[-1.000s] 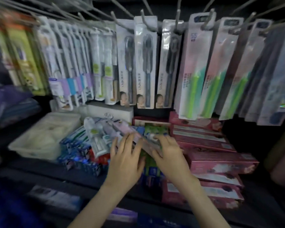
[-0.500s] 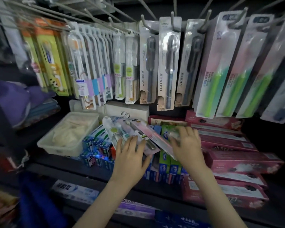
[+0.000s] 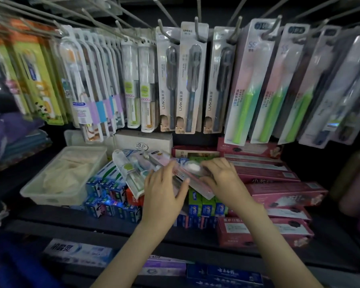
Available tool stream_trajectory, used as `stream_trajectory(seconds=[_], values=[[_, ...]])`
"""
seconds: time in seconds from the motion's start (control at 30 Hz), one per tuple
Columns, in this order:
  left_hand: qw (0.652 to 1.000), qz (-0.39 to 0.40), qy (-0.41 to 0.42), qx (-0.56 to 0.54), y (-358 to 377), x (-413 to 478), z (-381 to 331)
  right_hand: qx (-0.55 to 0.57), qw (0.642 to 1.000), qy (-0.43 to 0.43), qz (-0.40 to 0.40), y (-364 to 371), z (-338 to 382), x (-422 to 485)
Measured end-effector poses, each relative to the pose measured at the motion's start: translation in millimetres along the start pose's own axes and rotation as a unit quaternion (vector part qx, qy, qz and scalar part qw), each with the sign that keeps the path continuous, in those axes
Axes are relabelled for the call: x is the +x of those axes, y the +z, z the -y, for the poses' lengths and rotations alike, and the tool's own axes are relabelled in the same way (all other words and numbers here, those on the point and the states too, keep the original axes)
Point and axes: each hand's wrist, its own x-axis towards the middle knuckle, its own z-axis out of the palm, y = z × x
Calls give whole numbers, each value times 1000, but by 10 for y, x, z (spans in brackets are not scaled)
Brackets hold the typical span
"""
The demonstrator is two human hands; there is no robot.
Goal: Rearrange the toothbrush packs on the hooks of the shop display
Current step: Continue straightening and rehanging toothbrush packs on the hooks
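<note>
Toothbrush packs hang in rows from metal hooks (image 3: pixel 197 28) across the top: LMK packs with dark brushes (image 3: pixel 188 80) in the middle, green-handled packs (image 3: pixel 245 84) to the right, clear packs (image 3: pixel 87 84) to the left. A loose pile of toothbrush packs (image 3: pixel 129 167) lies on toothpaste boxes on the shelf. Both my hands are on a clear pack with a pink brush (image 3: pixel 192 175) atop that pile. My left hand (image 3: pixel 164 190) grips its near left side, fingers spread. My right hand (image 3: pixel 222 179) holds its right end.
A white plastic tub (image 3: pixel 56 177) stands at the shelf's left. Blue and green toothpaste boxes (image 3: pixel 110 200) lie under the pile. Red-pink boxes (image 3: pixel 279 192) are stacked at the right. More toothpaste boxes (image 3: pixel 79 250) lie on the lower shelf. Purple fabric (image 3: pixel 0 138) sits far left.
The view has drawn closer to the display. My hands have come together on the clear pink-brush pack, lifting its end a little off the pile.
</note>
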Motion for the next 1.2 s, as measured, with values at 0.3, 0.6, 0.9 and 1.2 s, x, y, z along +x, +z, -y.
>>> stream_trajectory(seconds=[0.3, 0.6, 0.9, 1.2], values=[[938, -23, -69, -339, -595, 256, -77, 71, 990, -97, -70, -101, 557, 314], [910, -179, -97, -362, -1331, 764, 297, 161, 984, -80, 12, -110, 1201, 864], [940, -234, -88, -233, -1803, 949, 780, 258, 963, -54, 48, -150, 1755, 1403], [901, -190, -121, -371, -2142, 1129, 911, 179, 975, -131, -27, 34, 2455, 1757]])
